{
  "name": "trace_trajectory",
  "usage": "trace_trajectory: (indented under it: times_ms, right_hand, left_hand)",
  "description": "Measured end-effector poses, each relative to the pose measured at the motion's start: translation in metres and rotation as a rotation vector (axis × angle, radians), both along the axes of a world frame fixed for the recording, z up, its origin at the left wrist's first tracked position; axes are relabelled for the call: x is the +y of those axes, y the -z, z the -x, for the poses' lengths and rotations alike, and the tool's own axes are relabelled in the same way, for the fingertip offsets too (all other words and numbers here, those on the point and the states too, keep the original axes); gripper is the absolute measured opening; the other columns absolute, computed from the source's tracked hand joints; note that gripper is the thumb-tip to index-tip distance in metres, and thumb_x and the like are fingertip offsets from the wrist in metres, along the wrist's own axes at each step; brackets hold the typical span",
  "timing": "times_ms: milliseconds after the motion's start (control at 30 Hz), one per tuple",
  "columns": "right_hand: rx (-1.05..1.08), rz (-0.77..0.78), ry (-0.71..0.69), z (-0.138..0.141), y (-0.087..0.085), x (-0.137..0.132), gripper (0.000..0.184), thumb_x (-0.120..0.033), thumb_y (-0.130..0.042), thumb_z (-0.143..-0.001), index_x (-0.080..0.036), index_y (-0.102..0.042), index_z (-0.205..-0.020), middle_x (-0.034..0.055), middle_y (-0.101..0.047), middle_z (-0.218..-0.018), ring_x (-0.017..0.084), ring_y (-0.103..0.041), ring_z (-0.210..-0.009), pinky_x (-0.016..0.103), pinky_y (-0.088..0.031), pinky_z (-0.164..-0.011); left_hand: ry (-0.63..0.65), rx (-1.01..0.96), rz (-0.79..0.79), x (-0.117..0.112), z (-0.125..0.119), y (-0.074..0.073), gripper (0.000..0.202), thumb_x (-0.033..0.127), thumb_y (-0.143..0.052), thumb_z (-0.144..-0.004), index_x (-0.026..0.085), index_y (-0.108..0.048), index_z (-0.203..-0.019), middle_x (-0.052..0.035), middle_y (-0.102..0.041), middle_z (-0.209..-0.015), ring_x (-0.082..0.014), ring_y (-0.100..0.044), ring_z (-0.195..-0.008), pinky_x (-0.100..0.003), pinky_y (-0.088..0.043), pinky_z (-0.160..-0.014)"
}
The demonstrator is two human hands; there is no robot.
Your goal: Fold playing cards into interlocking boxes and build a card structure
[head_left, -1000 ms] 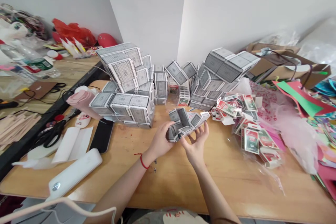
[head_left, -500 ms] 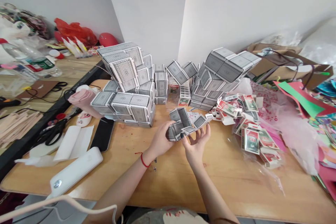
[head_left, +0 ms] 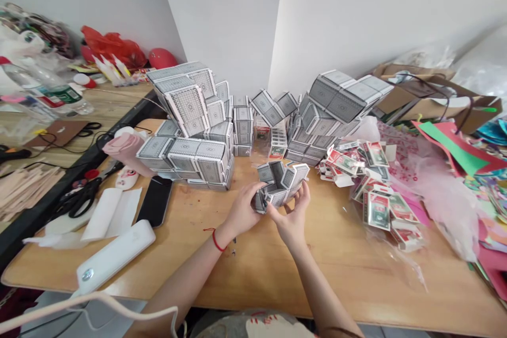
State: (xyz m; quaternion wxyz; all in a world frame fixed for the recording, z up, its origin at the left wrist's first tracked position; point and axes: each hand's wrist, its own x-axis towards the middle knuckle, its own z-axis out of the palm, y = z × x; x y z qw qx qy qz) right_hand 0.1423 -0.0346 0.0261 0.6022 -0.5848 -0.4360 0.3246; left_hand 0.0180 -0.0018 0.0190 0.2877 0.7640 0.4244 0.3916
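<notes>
Between my two hands is a partly folded playing-card box (head_left: 282, 196), made of grey-patterned cards with its top flaps standing up. My left hand (head_left: 244, 207) grips its left end. My right hand (head_left: 292, 216) holds it from the right and front, thumb at the near side and fingers around the right end. Behind it stand folded card boxes: a left stack (head_left: 198, 161), a middle group (head_left: 273, 108) and a right stack (head_left: 336, 97).
Red-and-green card packets (head_left: 378, 211) lie in a pile at right, beside pink plastic wrap (head_left: 443, 195). At left are a black phone (head_left: 156, 200), a white glue gun (head_left: 114, 256) with its cable, scissors (head_left: 85, 198) and a paper roll (head_left: 103, 214).
The flaps on the right of the card box have folded up and inward, so it looks more closed. My right fingers have moved in around its right end.
</notes>
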Motion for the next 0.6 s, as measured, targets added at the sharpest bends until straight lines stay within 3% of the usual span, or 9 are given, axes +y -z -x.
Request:
trace_trajectory:
  times_ms: [300,433,600]
  right_hand:
    - [-0.024,0.061,-0.063,-0.005,0.002,0.0,0.091,-0.033,-0.068,-0.056,-0.023,-0.016,-0.129,0.0119,-0.025,-0.133,0.026,-0.028,-0.122,0.04,-0.039,-0.087]
    - [-0.14,0.091,-0.017,-0.008,0.006,0.002,0.094,-0.036,-0.071,-0.051,-0.021,-0.02,-0.129,0.0127,-0.028,-0.13,0.029,-0.028,-0.12,0.044,-0.033,-0.092]
    - [-0.243,0.121,0.034,-0.016,0.005,0.011,0.095,-0.036,-0.073,-0.048,-0.019,-0.024,-0.128,0.0129,-0.032,-0.127,0.029,-0.03,-0.118,0.046,-0.024,-0.096]
  left_hand:
    - [0.025,0.042,-0.042,-0.001,-0.002,-0.005,0.049,0.011,-0.053,-0.067,0.019,-0.041,-0.114,-0.0092,-0.05,-0.116,-0.0221,-0.045,-0.109,-0.042,-0.037,-0.093]
    - [0.037,0.066,-0.048,-0.001,-0.002,-0.007,0.048,0.012,-0.053,-0.069,0.021,-0.041,-0.115,-0.0086,-0.051,-0.114,-0.0219,-0.046,-0.108,-0.042,-0.038,-0.093]
    - [0.046,0.088,-0.01,0.002,-0.001,-0.007,0.063,0.019,-0.059,-0.068,0.022,-0.031,-0.124,-0.0095,-0.048,-0.118,-0.0233,-0.047,-0.108,-0.041,-0.04,-0.09]
